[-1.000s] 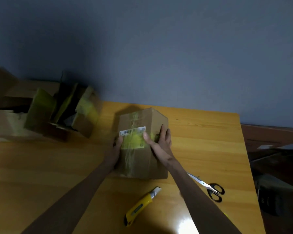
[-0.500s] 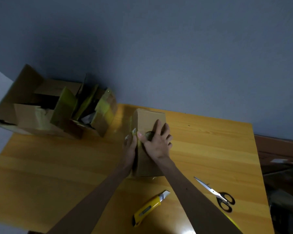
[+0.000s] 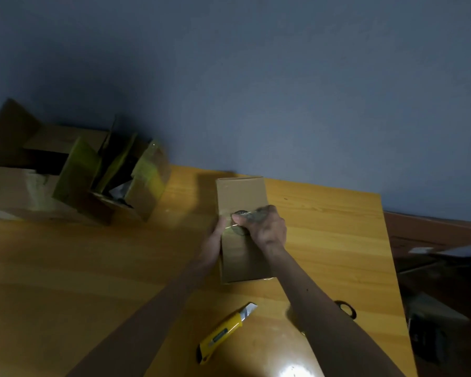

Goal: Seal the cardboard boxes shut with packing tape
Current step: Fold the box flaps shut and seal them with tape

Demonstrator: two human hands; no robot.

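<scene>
Here's the sealing step, mid-strip. The box (image 3: 241, 194) stands on the table (image 3: 65, 268) right between the two hands, its long top face turned up. The right hand (image 3: 268, 231) sits on top of that face, fingers curled around a roll of tape (image 3: 239, 223). It's blurred, but the dark ring of the roll shows just under the thumb, so the hand looks clamped on the roll. The left hand (image 3: 215, 240) is pressed against the box's left wall, directly across from the right hand, thumb up at the top edge near the roll. Its fingers are hidden, so there's no telling whether it lies flat or clasps.

A shiny band crosses the cardboard under the right hand, which reads as tape being laid over the top. The far end of the box, beyond both hands, looks bare.

Next move, by the look of it: draw the roll along the seam while the left hand braces, then cut. The yellow knife (image 3: 220, 333) lies near the right forearm, on its inner side, blade out. The scissors (image 3: 346, 308) peek out just past that forearm on its outer side.

Well off beyond the left hand, the open boxes (image 3: 93, 180) wait with flaps up.
</scene>
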